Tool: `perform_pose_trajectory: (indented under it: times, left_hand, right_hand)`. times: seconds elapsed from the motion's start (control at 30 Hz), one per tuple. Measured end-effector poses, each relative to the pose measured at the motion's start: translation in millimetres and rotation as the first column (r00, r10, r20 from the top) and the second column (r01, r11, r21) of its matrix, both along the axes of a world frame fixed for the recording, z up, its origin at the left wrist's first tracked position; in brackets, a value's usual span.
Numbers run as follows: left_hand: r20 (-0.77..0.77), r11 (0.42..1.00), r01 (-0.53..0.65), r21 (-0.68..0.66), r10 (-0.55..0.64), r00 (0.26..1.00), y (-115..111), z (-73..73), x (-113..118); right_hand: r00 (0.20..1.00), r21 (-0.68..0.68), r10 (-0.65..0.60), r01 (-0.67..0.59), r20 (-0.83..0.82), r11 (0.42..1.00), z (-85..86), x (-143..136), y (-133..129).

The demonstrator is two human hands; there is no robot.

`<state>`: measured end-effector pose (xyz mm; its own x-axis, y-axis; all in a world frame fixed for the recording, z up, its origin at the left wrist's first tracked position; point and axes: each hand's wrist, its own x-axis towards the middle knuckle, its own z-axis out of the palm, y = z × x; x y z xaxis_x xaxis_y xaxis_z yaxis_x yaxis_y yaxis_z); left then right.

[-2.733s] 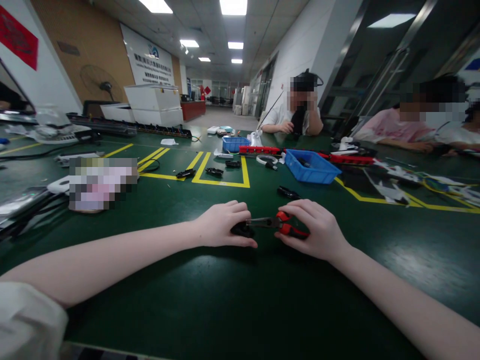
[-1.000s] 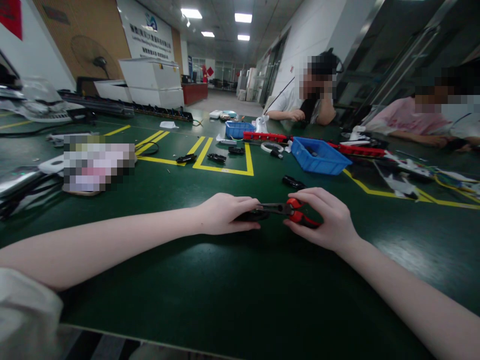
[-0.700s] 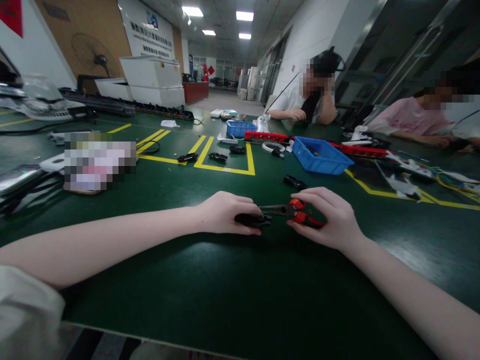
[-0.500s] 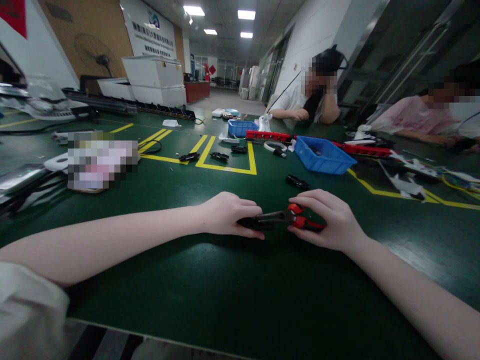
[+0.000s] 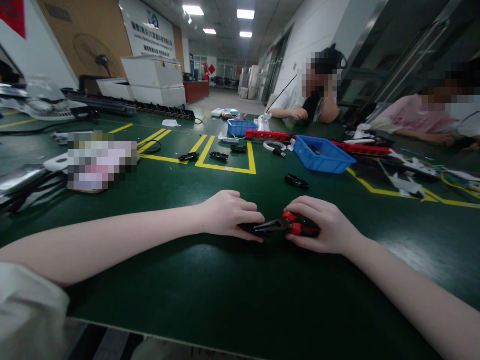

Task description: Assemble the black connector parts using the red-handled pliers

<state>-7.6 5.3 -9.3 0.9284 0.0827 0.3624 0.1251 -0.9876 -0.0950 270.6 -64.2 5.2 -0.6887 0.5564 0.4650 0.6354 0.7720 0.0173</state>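
- The left forearm (image 5: 142, 232) stretches in low from the left, bare below a pale, loose sleeve (image 5: 30, 305).
- The left grip (image 5: 232, 216) is closed, back of it upward, fingers bent over and pointing toward the other, thumb stretched out underneath.
- From the lower right the right forearm (image 5: 408, 285) slants up, bare too.
- The right grip (image 5: 324, 225) curls inward, fingers arched above, thumb below.
- Between the two, a small gap; they aren't touching.

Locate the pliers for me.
In the head view, the pliers are in the right hand, their tips at the black part held in the left hand.
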Motion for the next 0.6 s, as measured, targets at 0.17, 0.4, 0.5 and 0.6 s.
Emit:
perform_pose_trajectory:
  times: [0.17, 0.4, 0.5, 0.6]
  left_hand:
    - [-0.011, 1.0, -0.001, 0.019, 0.001, 1.0, -0.6, 1.0, 0.3]
    - [0.11, 0.999, 0.019, -0.04, -0.014, 0.994, 1.8, -2.0, -1.5]
    - [0.148, 0.998, 0.006, -0.062, 0.003, 0.989, 1.8, -3.2, -1.3]
    - [0.142, 0.996, -0.017, -0.086, 0.029, 0.989, 1.3, -3.1, -1.0]
  right_hand:
    - [0.999, 0.039, 0.013, -0.014, 0.032, 0.999, -1.8, -1.4, -0.2]
    - [1.0, 0.125, -0.02, 0.023, -0.02, 0.992, 1.6, 3.1, 0.2]
    - [0.999, 0.128, -0.033, 0.036, -0.026, 0.991, 3.0, 5.9, 1.4]
    - [0.999, 0.135, -0.041, 0.044, -0.026, 0.99, 3.1, 7.3, 2.6]
